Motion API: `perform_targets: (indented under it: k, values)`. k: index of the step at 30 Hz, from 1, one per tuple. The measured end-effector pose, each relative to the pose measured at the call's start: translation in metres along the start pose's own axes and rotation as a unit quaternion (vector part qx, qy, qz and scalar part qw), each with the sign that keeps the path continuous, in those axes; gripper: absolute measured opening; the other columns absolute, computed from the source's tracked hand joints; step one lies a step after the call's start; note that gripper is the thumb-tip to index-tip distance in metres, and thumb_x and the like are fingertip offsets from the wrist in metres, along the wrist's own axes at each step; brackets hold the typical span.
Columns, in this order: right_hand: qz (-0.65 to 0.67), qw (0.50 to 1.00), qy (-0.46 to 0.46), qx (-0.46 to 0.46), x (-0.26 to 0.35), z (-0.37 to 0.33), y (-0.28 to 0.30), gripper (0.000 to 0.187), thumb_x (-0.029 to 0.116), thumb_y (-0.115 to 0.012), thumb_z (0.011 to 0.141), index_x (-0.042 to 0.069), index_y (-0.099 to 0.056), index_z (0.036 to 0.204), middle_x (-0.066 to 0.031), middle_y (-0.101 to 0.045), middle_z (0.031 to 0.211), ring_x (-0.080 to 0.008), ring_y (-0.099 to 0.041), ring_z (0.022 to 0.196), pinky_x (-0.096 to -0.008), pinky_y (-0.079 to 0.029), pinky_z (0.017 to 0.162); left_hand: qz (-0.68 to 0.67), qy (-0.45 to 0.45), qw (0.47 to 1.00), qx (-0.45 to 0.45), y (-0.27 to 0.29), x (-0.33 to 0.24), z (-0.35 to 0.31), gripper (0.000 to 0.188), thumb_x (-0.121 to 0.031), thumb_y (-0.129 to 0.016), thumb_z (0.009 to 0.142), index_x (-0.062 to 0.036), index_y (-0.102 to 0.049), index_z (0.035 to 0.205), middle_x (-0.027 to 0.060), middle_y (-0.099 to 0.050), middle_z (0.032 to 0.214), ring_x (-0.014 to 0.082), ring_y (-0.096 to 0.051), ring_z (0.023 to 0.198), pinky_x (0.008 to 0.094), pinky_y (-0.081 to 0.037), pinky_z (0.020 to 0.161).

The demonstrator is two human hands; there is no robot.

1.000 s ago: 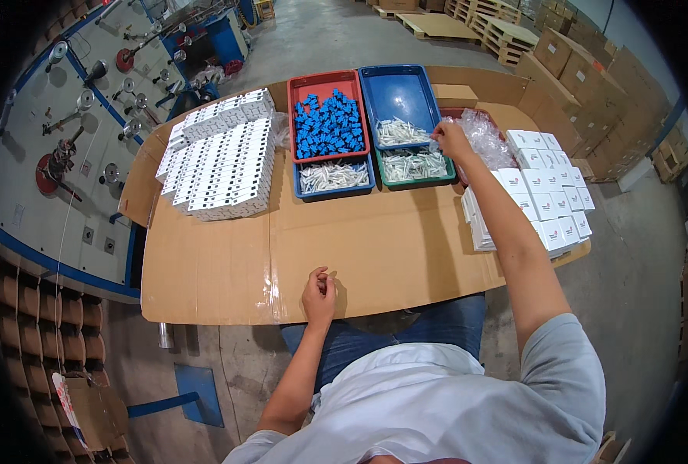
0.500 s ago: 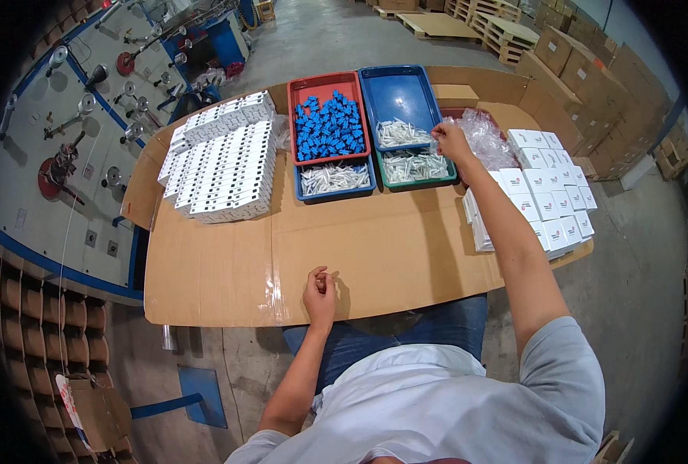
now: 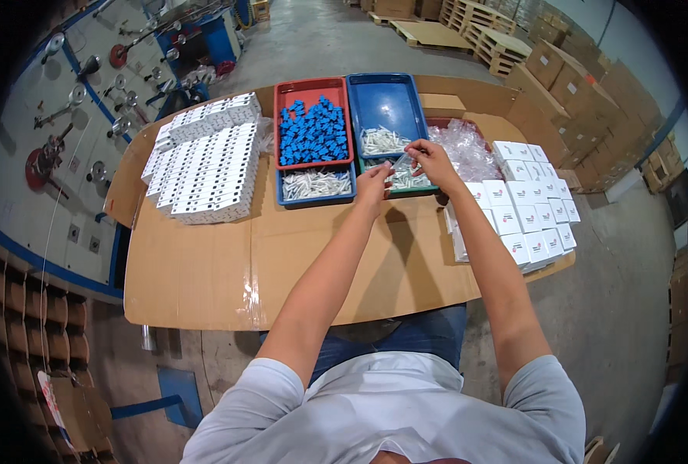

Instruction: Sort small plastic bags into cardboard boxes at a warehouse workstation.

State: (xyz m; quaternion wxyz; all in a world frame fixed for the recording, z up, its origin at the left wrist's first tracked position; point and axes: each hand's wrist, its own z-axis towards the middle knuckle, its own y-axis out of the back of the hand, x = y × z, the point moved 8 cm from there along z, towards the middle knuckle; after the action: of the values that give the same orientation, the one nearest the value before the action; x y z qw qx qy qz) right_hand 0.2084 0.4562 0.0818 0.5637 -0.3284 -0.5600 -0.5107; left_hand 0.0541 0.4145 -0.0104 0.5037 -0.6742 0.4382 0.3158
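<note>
A small clear plastic bag (image 3: 403, 163) is stretched between my two hands, above the green tray (image 3: 421, 191) of small white parts. My right hand (image 3: 432, 164) pinches its right side. At its left edge the fingers of my left hand (image 3: 372, 188) are closed on it; whether they also hold a small part is hidden. Just left of my left hand, a blue tray (image 3: 283, 203) holds slim white pieces. Behind it stands a red tray (image 3: 278, 116) with a heap of blue parts (image 3: 313, 131). A larger blue tray (image 3: 386, 97) with white pieces at its near end lies beyond my hands.
Rows of white boxes (image 3: 212, 166) are stacked at the left of the cardboard-covered table (image 3: 204, 286). More white boxes (image 3: 525, 201) stand at the right, beside crumpled clear plastic bags (image 3: 464, 151). A raised cardboard edge (image 3: 506, 116) runs along the back.
My left hand has risen from the table's front edge to the trays and closed on the bag. My right hand has brought the bag slightly left and nearer. The view has shifted slightly.
</note>
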Motion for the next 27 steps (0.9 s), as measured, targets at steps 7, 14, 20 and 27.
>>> perform_targets:
  k: [7, 14, 20, 27]
  values:
    - [-0.088, 0.996, 0.016, -0.017, 0.005, -0.005, 0.027, 0.015, 0.015, -0.064, 0.100, 0.002, -0.067, 0.107, -0.0021, -0.065, 0.085, -0.0081, -0.058, 0.067, -0.0249, -0.050, 0.053, -0.079, 0.104, 0.991, 0.007, -0.023, 0.026, 0.028, 0.018, -0.030, -0.073, 0.095, -0.0165, -0.070, 0.106, -0.0061, -0.069, 0.099, 0.0100, -0.059, 0.081, 0.0294, -0.049, 0.071]
    - [-0.169, 0.985, 0.019, -0.026, 0.004, -0.008, 0.035, 0.014, 0.013, -0.069, 0.096, 0.001, -0.069, 0.102, -0.0045, -0.067, 0.085, -0.0114, -0.061, 0.070, -0.0297, -0.051, 0.063, -0.103, 0.165, 0.980, 0.047, -0.036, 0.049, 0.032, 0.015, -0.028, -0.074, 0.093, -0.0163, -0.072, 0.101, -0.0062, -0.071, 0.094, 0.0085, -0.061, 0.077, 0.0306, -0.051, 0.070]
    - [-0.291, 0.947, 0.133, -0.016, 0.028, 0.000, 0.013, 0.011, 0.008, -0.071, 0.090, 0.000, -0.072, 0.098, -0.0165, -0.070, 0.093, -0.0297, -0.068, 0.084, -0.0375, -0.052, 0.074, 0.052, 0.032, 0.998, -0.021, -0.012, 0.020, 0.048, 0.023, -0.024, -0.075, 0.092, -0.0175, -0.073, 0.114, -0.0033, -0.072, 0.100, 0.0088, -0.061, 0.077, 0.0279, -0.049, 0.067]
    - [-0.256, 0.949, 0.132, -0.126, -0.006, 0.032, 0.033, 0.010, 0.006, -0.070, 0.088, 0.000, -0.072, 0.096, -0.0175, -0.069, 0.089, -0.0339, -0.068, 0.081, -0.0391, -0.054, 0.073, -0.058, 0.016, 0.998, -0.009, -0.012, 0.012, 0.058, 0.033, -0.024, -0.061, 0.101, -0.0172, -0.061, 0.134, 0.0007, -0.070, 0.114, 0.0167, -0.065, 0.083, 0.0297, -0.049, 0.068]
